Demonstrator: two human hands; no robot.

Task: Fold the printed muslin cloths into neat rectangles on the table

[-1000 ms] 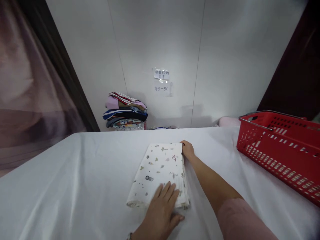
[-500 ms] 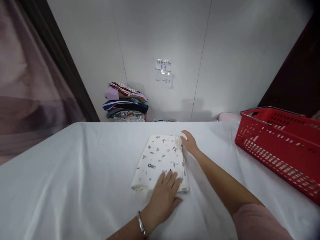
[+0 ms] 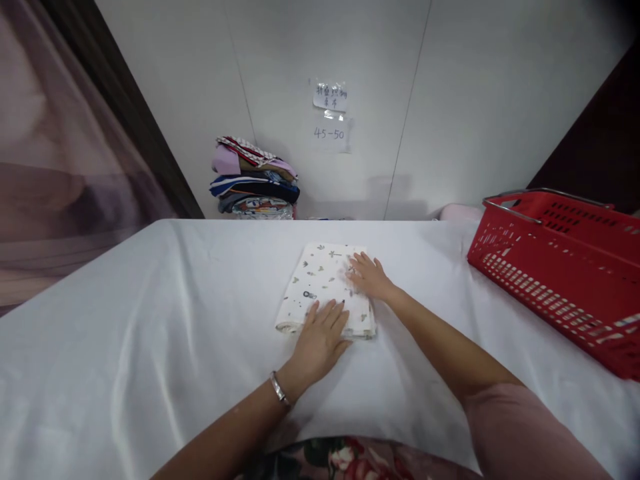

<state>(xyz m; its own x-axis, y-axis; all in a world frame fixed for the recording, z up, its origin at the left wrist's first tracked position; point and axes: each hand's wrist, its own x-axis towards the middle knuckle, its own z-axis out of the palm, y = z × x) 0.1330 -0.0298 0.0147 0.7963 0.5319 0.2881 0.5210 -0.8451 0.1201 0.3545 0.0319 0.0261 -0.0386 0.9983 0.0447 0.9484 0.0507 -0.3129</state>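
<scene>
A white cloth with small printed figures lies folded into a neat rectangle in the middle of the table. Flat on its near edge rests my left hand, fingers stretched out, a silver bracelet at the wrist. My right hand lies over the cloth's right side toward the far corner, its fingers spread. Neither hand grips the fabric.
White sheeting covers the table. A red plastic basket with a metal handle stands at the right. Beyond the far edge rises a stack of folded fabrics. Paper signs hang on the wall, and a curtain drapes at the left.
My right hand has moved from beside the cloth's right edge onto its top. The left hand stays on the near edge. The view has tilted downward, bringing patterned clothing into sight.
</scene>
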